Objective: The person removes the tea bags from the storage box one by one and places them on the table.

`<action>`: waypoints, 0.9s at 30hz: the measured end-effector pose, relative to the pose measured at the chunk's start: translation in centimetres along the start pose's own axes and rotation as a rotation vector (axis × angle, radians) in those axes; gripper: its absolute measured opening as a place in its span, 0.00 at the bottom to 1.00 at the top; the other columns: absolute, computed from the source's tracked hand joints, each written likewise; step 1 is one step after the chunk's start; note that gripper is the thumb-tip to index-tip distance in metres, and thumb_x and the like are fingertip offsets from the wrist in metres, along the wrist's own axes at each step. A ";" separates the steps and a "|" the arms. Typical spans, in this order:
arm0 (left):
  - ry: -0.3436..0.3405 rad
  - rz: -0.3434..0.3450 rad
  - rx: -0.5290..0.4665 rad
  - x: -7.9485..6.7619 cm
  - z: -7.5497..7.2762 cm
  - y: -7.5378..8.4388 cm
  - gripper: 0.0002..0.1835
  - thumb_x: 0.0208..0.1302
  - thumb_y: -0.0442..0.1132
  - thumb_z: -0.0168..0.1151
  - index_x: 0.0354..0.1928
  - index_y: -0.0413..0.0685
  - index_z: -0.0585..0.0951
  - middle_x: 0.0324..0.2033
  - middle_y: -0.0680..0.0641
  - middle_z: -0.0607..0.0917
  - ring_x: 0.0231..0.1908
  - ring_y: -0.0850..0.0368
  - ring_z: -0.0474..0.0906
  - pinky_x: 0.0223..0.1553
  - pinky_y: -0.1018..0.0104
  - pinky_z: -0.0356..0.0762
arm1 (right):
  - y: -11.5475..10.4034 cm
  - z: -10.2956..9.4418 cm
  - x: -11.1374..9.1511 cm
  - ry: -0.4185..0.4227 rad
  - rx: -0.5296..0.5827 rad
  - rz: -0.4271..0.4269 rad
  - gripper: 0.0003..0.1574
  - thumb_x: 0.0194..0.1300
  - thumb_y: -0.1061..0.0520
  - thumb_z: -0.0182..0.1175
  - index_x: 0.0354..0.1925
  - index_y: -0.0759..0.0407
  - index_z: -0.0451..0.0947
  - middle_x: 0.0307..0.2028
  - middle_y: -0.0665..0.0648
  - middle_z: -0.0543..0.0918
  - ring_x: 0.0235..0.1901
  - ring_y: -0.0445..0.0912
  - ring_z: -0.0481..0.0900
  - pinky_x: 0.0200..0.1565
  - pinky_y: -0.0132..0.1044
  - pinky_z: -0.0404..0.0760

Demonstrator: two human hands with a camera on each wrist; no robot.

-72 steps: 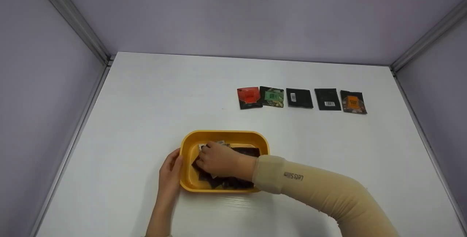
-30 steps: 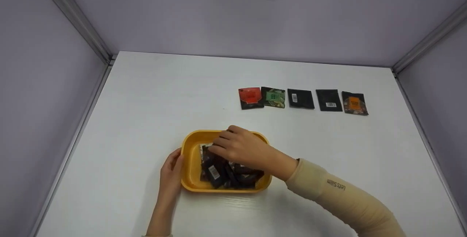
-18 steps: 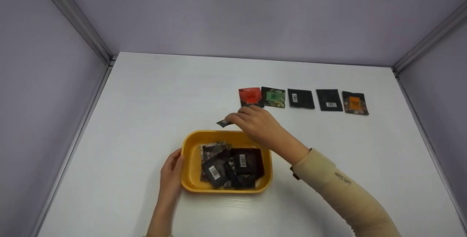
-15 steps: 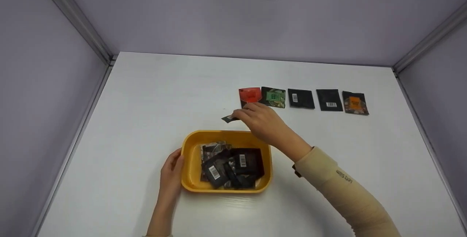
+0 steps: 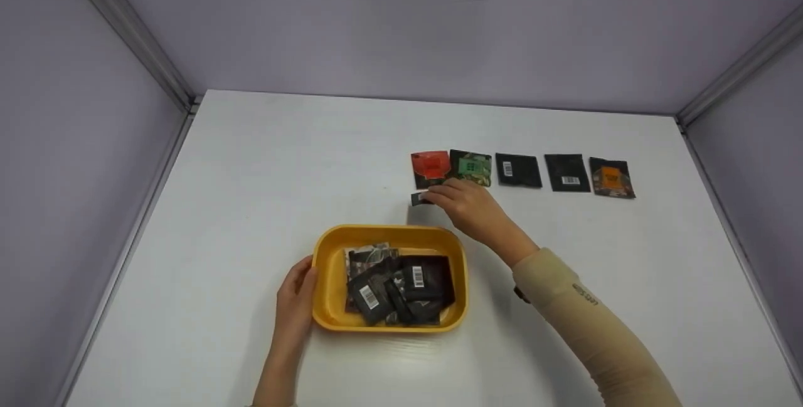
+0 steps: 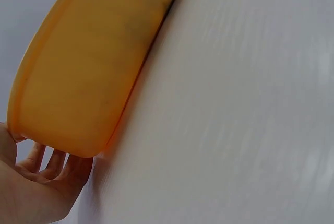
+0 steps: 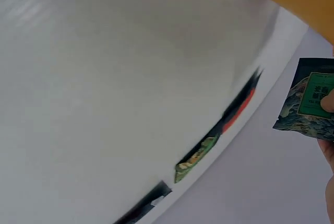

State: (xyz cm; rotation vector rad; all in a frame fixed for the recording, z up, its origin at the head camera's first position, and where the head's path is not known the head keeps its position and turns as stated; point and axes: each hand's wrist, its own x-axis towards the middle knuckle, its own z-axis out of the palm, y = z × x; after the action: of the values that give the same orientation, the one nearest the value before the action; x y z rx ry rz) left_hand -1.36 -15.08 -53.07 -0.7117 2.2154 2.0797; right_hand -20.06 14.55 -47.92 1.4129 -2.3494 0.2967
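In the head view, your right hand [image 5: 467,206] pinches a held packet [image 5: 419,199] beyond the far rim of the yellow box [image 5: 389,229]. About half a second ago both were farther left along that rim; now they are just short of the red packet [image 5: 431,170] and green packet [image 5: 472,167], which lie beyond the box. Two plain dark packets [image 5: 518,170] [image 5: 567,172] and an orange-labelled packet [image 5: 612,177] continue that row rightward on the surface [image 5: 251,175]. More packets [image 5: 370,297] lie jumbled inside the box. The held packet is clear of the box but, judging by its tilt and shadow, not yet set down.

In the left wrist view, your left hand curls round the box's left end, thumb by the rim and fingers against the wall; that hold is unchanged.

In the right wrist view, your thumb presses the held packet's green label, apart from the box; it looks likely to match the green packet in the row.
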 end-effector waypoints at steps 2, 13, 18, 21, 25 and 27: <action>0.004 0.003 0.003 0.0 0.0 0.0 0.28 0.77 0.53 0.48 0.70 0.44 0.68 0.65 0.43 0.73 0.62 0.51 0.71 0.61 0.63 0.72 | 0.4 0.6 -0.5 -0.001 0.001 0.017 0.19 0.64 0.71 0.62 0.51 0.59 0.84 0.45 0.56 0.87 0.44 0.51 0.82 0.50 0.45 0.82; 0.004 0.001 0.009 -0.2 0.1 0.2 0.29 0.77 0.53 0.48 0.70 0.43 0.67 0.66 0.42 0.72 0.63 0.50 0.69 0.62 0.62 0.70 | 1.6 2.5 -2.5 -0.138 0.008 0.080 0.19 0.67 0.67 0.62 0.55 0.56 0.84 0.49 0.55 0.86 0.49 0.51 0.83 0.54 0.47 0.80; 0.006 -0.009 -0.017 0.0 0.1 0.2 0.27 0.77 0.51 0.49 0.70 0.43 0.68 0.66 0.42 0.72 0.62 0.50 0.70 0.58 0.68 0.72 | 1.4 2.9 -3.0 -0.173 0.034 0.065 0.19 0.67 0.61 0.64 0.56 0.57 0.83 0.53 0.58 0.84 0.52 0.54 0.81 0.56 0.50 0.78; 0.005 -0.008 -0.040 0.0 0.1 0.2 0.26 0.78 0.49 0.48 0.70 0.42 0.67 0.65 0.41 0.72 0.62 0.49 0.70 0.56 0.70 0.73 | 1.3 3.0 -3.2 -0.181 0.056 0.054 0.20 0.67 0.58 0.65 0.56 0.59 0.82 0.54 0.60 0.83 0.53 0.55 0.80 0.56 0.51 0.78; 0.004 -0.015 -0.031 -0.1 0.2 0.3 0.27 0.78 0.49 0.48 0.71 0.43 0.67 0.66 0.41 0.72 0.62 0.50 0.70 0.55 0.71 0.73 | 1.2 3.0 -3.3 -0.216 0.065 0.062 0.20 0.68 0.57 0.64 0.57 0.58 0.82 0.55 0.60 0.82 0.54 0.54 0.79 0.57 0.51 0.77; 0.006 -0.016 -0.029 -0.1 0.2 0.3 0.27 0.78 0.50 0.48 0.70 0.43 0.67 0.65 0.42 0.72 0.61 0.50 0.70 0.54 0.73 0.72 | 1.1 3.0 -3.4 -0.231 0.073 0.072 0.20 0.68 0.56 0.64 0.57 0.58 0.82 0.56 0.59 0.82 0.55 0.54 0.79 0.58 0.51 0.77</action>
State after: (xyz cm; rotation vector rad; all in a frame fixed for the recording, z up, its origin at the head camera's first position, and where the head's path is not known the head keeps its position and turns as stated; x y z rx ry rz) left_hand -1.38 -14.85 -52.78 -0.7356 2.1799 2.1090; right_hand -20.28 16.68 -52.05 1.4671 -2.6039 0.2533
